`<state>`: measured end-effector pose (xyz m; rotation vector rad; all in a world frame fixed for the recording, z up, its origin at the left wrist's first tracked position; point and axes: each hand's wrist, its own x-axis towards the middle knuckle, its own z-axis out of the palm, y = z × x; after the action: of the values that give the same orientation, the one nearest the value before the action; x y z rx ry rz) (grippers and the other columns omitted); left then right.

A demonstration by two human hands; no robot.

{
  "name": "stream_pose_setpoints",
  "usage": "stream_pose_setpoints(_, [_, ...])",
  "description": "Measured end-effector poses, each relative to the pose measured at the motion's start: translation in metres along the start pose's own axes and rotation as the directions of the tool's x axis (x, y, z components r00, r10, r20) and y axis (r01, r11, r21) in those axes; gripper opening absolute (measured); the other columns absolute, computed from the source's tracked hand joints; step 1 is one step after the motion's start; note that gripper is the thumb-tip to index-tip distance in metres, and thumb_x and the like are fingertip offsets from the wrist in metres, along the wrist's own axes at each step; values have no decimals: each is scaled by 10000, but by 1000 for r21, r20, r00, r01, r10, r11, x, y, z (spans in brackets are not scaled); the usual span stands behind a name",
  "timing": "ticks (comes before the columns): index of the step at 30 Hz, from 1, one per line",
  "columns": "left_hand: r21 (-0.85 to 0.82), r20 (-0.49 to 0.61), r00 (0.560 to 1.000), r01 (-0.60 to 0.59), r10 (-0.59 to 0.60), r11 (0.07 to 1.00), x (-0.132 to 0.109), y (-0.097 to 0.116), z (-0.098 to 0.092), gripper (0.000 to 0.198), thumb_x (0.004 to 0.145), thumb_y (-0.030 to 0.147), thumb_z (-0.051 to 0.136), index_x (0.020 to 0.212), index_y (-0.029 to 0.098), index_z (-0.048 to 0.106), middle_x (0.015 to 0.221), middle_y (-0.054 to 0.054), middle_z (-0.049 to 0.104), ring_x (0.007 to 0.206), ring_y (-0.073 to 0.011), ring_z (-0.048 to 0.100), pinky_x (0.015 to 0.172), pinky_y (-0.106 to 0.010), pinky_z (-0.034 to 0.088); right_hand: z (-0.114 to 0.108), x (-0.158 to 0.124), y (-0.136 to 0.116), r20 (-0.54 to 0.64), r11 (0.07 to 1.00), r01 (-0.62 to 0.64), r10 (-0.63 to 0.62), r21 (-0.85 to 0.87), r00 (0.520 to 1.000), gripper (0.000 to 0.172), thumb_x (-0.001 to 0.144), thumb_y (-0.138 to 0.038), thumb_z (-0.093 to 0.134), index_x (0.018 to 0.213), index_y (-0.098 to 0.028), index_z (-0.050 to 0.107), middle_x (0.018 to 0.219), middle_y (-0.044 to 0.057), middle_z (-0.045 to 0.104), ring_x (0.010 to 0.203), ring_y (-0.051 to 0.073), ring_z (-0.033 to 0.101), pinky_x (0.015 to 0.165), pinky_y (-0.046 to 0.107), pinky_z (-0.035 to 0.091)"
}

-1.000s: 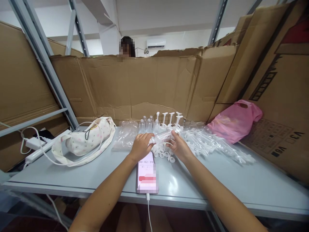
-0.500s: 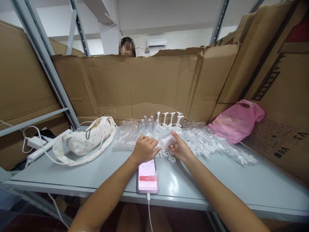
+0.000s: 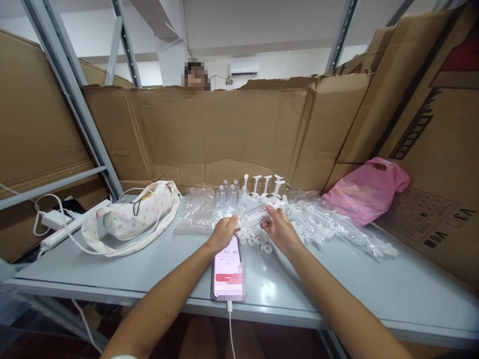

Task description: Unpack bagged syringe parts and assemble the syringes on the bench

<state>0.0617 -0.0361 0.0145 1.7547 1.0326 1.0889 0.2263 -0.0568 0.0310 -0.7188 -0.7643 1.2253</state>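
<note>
My right hand (image 3: pixel 279 230) is closed on a clear plastic syringe barrel (image 3: pixel 254 215), held tilted just above the grey table (image 3: pixel 149 269). My left hand (image 3: pixel 222 232) is beside the barrel's near end, fingers curled in a pinch on something too small to make out. Under both hands lie several small white plastic rings (image 3: pixel 258 241). Behind them stand a few small clear bottles (image 3: pixel 228 193) and upright white plungers (image 3: pixel 265 185). A pile of clear syringes (image 3: pixel 329 223) spreads to the right.
A phone (image 3: pixel 227 269) showing a timer lies near the table's front edge with a cable attached. A cloth bag (image 3: pixel 130 215) and power strip (image 3: pixel 63 230) sit left, a pink plastic bag (image 3: pixel 364 192) right. Cardboard walls (image 3: pixel 209 129) surround the table; a person is behind them.
My left hand has slid back off the syringe barrel toward the rings. My right hand has lifted and tilted the barrel slightly farther away.
</note>
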Motion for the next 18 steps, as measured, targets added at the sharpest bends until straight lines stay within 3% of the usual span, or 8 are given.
stream_pose_setpoints(2, [26, -39, 999, -4, 5, 1000, 2, -1, -2, 527, 864, 575, 256, 545, 180, 397, 519, 24, 395, 507, -104, 393, 557, -244, 318, 2, -1, -2, 16, 1000, 13, -13, 11, 1000, 398, 566, -387, 793, 684, -214, 454, 664, -68, 535, 521, 57, 480, 471, 183, 422])
stream_pose_setpoints(4, [181, -65, 993, -82, 95, 980, 2, 0, -5, 498, 874, 549, 266, 621, 176, 477, 550, 21, 441, 521, -109, 406, 555, -241, 310, 1, -1, -3, 11, 1000, 1, -1, 4, 1000, 377, 576, -396, 785, 700, -211, 481, 675, -57, 545, 536, 67, 493, 495, 194, 437])
stream_pose_setpoints(9, [426, -111, 954, -208, 279, 880, -4, 7, -6, 249, 779, 428, 548, 921, 224, 550, 719, 39, 535, 539, -88, 412, 574, -220, 310, -2, 3, -2, -5, 1000, -23, 23, -8, 1000, 326, 606, -413, 763, 735, -205, 548, 658, -41, 555, 515, 75, 486, 471, 206, 430])
stream_pose_setpoints(12, [441, -55, 962, -218, 269, 871, -4, 7, -5, 214, 808, 425, 509, 830, 215, 548, 623, 52, 491, 522, -89, 389, 558, -219, 289, -3, 3, -2, -4, 1000, -6, 6, 3, 1000, 323, 604, -433, 761, 715, -208, 557, 623, -47, 538, 491, 69, 466, 430, 198, 403])
stream_pose_setpoints(15, [408, 22, 980, -190, 198, 893, -4, 4, -5, 324, 821, 478, 470, 663, 196, 476, 507, 63, 373, 493, -92, 337, 516, -222, 243, -3, 3, -4, 9, 1000, 10, -10, -10, 1000, 327, 616, -456, 748, 708, -205, 560, 608, -48, 527, 482, 62, 452, 412, 189, 385])
stream_pose_setpoints(18, [413, 76, 983, -183, 167, 892, -4, 3, -5, 387, 824, 497, 448, 596, 187, 414, 498, 58, 357, 493, -93, 330, 511, -227, 227, -4, 3, -5, -9, 1000, 19, -19, -8, 1000, 325, 619, -446, 750, 721, -207, 555, 624, -53, 528, 482, 55, 447, 412, 181, 378])
